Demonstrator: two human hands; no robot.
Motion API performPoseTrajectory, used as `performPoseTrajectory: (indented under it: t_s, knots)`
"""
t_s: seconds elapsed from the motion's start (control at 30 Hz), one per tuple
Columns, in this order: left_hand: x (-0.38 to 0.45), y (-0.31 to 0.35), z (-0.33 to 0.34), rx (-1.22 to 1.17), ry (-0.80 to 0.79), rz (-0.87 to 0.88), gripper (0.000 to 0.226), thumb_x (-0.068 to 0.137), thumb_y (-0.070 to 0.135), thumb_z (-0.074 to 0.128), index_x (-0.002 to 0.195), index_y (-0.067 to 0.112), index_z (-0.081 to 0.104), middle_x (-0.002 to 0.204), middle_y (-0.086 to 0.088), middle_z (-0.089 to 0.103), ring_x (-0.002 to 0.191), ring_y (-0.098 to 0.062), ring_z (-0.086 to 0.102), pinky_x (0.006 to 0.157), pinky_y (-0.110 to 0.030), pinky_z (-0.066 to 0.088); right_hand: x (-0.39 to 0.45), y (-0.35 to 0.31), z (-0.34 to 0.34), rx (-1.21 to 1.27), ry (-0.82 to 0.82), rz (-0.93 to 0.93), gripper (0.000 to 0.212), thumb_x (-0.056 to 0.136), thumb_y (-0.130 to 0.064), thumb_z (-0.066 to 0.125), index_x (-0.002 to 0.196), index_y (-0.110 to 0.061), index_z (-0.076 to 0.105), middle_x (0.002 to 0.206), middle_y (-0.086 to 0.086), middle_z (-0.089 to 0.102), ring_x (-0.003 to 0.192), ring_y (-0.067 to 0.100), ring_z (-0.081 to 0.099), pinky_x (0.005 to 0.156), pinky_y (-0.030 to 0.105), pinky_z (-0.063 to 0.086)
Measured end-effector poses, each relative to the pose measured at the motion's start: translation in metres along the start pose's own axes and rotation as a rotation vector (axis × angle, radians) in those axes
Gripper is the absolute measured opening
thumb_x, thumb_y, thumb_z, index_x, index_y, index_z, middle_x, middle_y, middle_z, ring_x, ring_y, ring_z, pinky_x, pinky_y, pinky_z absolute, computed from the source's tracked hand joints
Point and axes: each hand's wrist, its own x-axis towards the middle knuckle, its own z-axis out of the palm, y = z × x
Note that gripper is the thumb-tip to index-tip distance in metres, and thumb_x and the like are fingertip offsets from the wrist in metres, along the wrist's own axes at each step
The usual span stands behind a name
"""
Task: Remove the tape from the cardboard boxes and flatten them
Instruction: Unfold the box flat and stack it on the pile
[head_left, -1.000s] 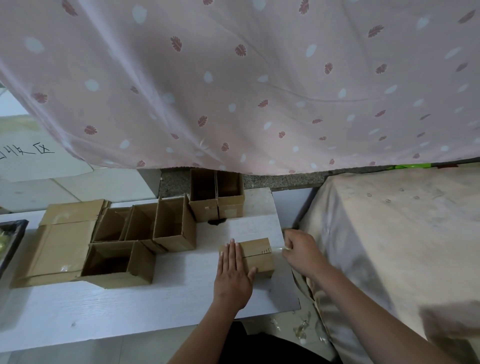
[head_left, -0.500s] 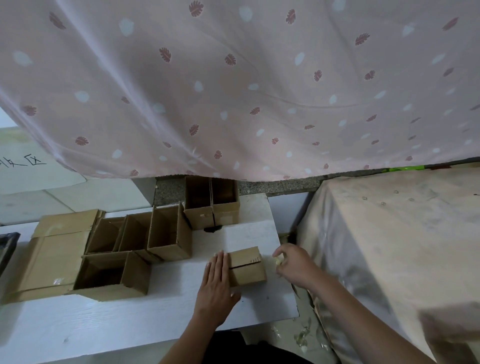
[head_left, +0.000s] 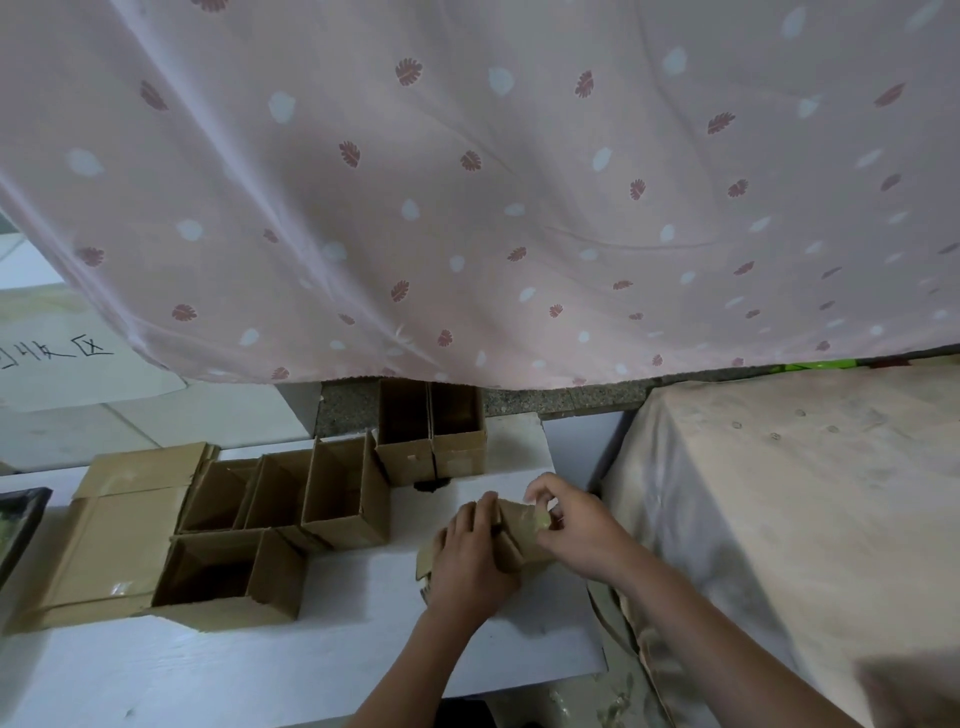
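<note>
A small brown cardboard box (head_left: 519, 540) lies tilted near the right end of the white table (head_left: 311, 649). My left hand (head_left: 470, 564) lies over its left half with fairly straight fingers pressing on top; a flap sticks out to the left of that hand. My right hand (head_left: 576, 530) is at the box's right top corner, thumb and fingers pinching a small yellowish piece of tape (head_left: 543, 519). Much of the box is hidden under both hands.
A row of open boxes (head_left: 343, 493) stands left of the hands, a larger open box (head_left: 223, 582) in front, two open boxes (head_left: 431, 431) behind. Flattened cardboard (head_left: 119, 540) lies far left beside a black tray (head_left: 21, 525). A cloth-covered block (head_left: 779, 493) stands right; tape scraps (head_left: 618, 696) litter the floor.
My right hand has come back from the table's right edge onto the box. My left hand has slid from beside the box onto it, and the box now sits tilted.
</note>
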Motion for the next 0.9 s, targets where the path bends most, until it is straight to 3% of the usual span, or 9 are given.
performPoseTrajectory:
  t_s: [0.07,0.17,0.23,0.3,0.37,0.53,0.73,0.9]
  knots:
    - [0.003,-0.003,-0.005,-0.086,0.045,-0.018,0.1,0.071,0.049,0.072,0.155,0.027,0.021,0.149,0.005,0.041,0.134,-0.022,0.043,0.108,-0.04,0.038,0.001,-0.002,-0.005,-0.013,0.016,-0.021,0.032,0.085,-0.007,0.066,0.108,-0.03,0.067,0.096,-0.006,0.057,0.07,0.005,0.053,0.062,0.014,0.041]
    - [0.003,-0.003,-0.013,-0.268,0.064,-0.021,0.105,0.062,0.049,0.083,0.148,0.034,0.025,0.14,0.007,0.049,0.125,-0.017,0.05,0.093,-0.027,0.048,0.004,-0.003,-0.008,-0.023,0.085,-0.03,0.012,0.086,-0.02,0.073,0.093,-0.029,0.073,0.1,-0.009,0.061,0.087,0.004,0.059,0.078,0.019,0.049]
    - [0.0,0.0,-0.018,-0.41,0.072,-0.034,0.098,0.052,0.056,0.082,0.129,0.056,0.022,0.122,0.018,0.053,0.105,-0.009,0.056,0.071,-0.011,0.048,0.007,-0.002,-0.009,-0.016,0.111,-0.01,0.012,0.082,-0.024,0.079,0.086,-0.033,0.071,0.098,-0.012,0.063,0.088,0.0,0.06,0.075,0.012,0.047]
    - [-0.003,0.002,-0.018,-0.478,0.059,-0.058,0.094,0.047,0.061,0.079,0.12,0.06,0.02,0.114,0.021,0.052,0.096,-0.008,0.059,0.059,-0.013,0.05,0.01,-0.002,-0.007,-0.027,0.118,0.007,0.018,0.077,-0.027,0.084,0.08,-0.034,0.068,0.095,-0.012,0.063,0.085,-0.001,0.06,0.07,0.009,0.043]
    - [-0.006,0.0,-0.017,-0.485,0.022,-0.071,0.095,0.048,0.057,0.081,0.122,0.054,0.022,0.115,0.015,0.055,0.095,-0.01,0.06,0.059,-0.018,0.053,0.011,-0.002,-0.004,-0.05,0.104,0.013,0.024,0.074,-0.029,0.087,0.077,-0.032,0.064,0.093,-0.012,0.062,0.084,0.0,0.059,0.068,0.011,0.042]
    - [-0.008,-0.008,-0.011,-0.409,-0.045,-0.104,0.092,0.061,0.023,0.086,0.125,0.041,0.023,0.111,0.006,0.055,0.087,-0.013,0.059,0.058,-0.026,0.051,0.012,0.0,0.011,-0.133,0.046,0.042,0.032,0.074,-0.032,0.087,0.078,-0.031,0.055,0.09,-0.01,0.059,0.082,0.005,0.056,0.063,0.019,0.041]
    - [-0.023,-0.028,0.001,-0.391,-0.089,-0.247,0.105,0.065,0.018,0.084,0.145,0.025,0.018,0.117,-0.001,0.056,0.098,-0.02,0.06,0.07,-0.031,0.056,0.009,0.0,0.028,-0.059,0.11,0.029,0.028,0.076,-0.021,0.085,0.082,-0.022,0.057,0.08,-0.012,0.056,0.075,0.003,0.051,0.062,0.016,0.041]
    - [-0.026,-0.037,0.004,-0.326,-0.105,-0.215,0.099,0.072,0.014,0.081,0.148,0.023,0.017,0.13,-0.005,0.053,0.106,-0.021,0.058,0.079,-0.035,0.055,0.013,-0.001,0.04,-0.06,0.037,0.033,0.026,0.08,-0.017,0.082,0.101,-0.027,0.07,0.095,-0.01,0.058,0.089,0.01,0.057,0.07,0.011,0.039]
